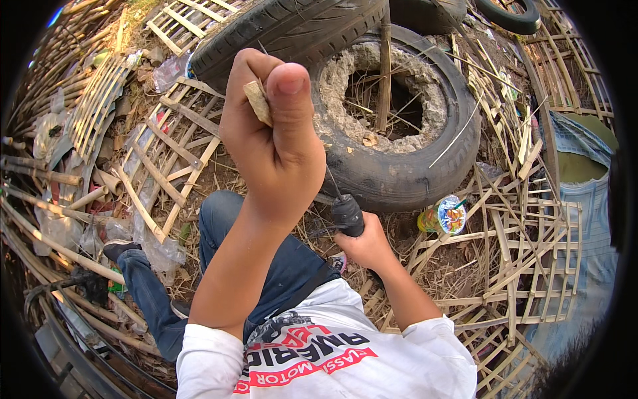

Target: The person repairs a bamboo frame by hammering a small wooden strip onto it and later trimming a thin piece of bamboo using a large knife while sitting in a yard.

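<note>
Raised close in front of me, my left hand [276, 120] is closed round a pale bamboo piece [257, 103], whose cut end shows beside the upright thumb. Lower and to the right, my right hand [367, 245] grips a black-handled tool [347, 214]. Its handle looks wrapped in tape. A thin metal shaft or blade runs from it up behind my left hand, and a fine tip shows above the fingers; I cannot tell its exact kind. The rest of the bamboo piece is hidden by the hand.
A tyre [405, 176] with a rough concrete-like inner ring lies ahead, a stick standing in its hole. Another tyre [279, 40] leans behind. Woven bamboo lattices [525, 266] lie on both sides. A colourful plastic cup [444, 215] stands right of my right hand.
</note>
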